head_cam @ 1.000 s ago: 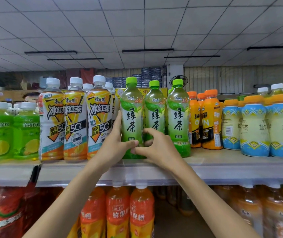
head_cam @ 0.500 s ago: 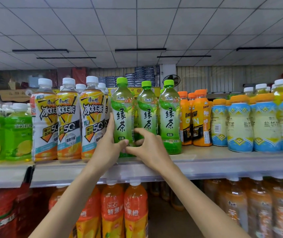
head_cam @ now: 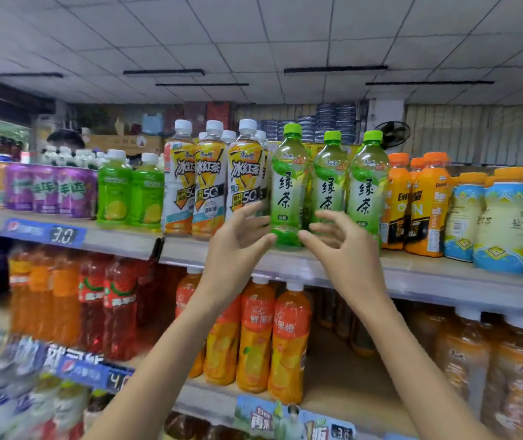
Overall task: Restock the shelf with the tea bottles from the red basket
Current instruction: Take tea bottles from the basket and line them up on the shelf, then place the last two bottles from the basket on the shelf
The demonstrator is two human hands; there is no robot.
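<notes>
**Green tea bottle on the shelf, both hands loose beside it**

The green tea bottle (head_cam: 288, 188) stands upright at the front edge of the top shelf (head_cam: 444, 274). It is the left one of 3 green-cap bottles in a row. Its green cap is on, and the drink fills it nearly to the neck.

How it will feel: prob. a bit heavy, since it looks full. The plastic looks thin, so it may give a little if squeezed hard. The label is smooth & shiny, so it could slip. It is tall & thin, so a bump up high may tip it. Best spot to hold, I think: the low part of the body, w/ a thumb on one side & fingers on the other.

The left hand (head_cam: 238, 239) is just left of the bottle's bottom. Its fingers are spread & curled, and the thumb tip sits at the bottle's base. I can't tell if it really touches. The right hand (head_cam: 339, 246) is just to the right, also open & curled, thumb tip near the base. Neither hand wraps the bottle.

Next to it on the left stand the yellow iced tea bottles (head_cam: 209, 185) w/ white caps. To the right of the green ones are orange energy drink bottles (head_cam: 419, 204). Below is a shelf of orange juice bottles (head_cam: 272, 341).

The red basket is not in view.
</notes>
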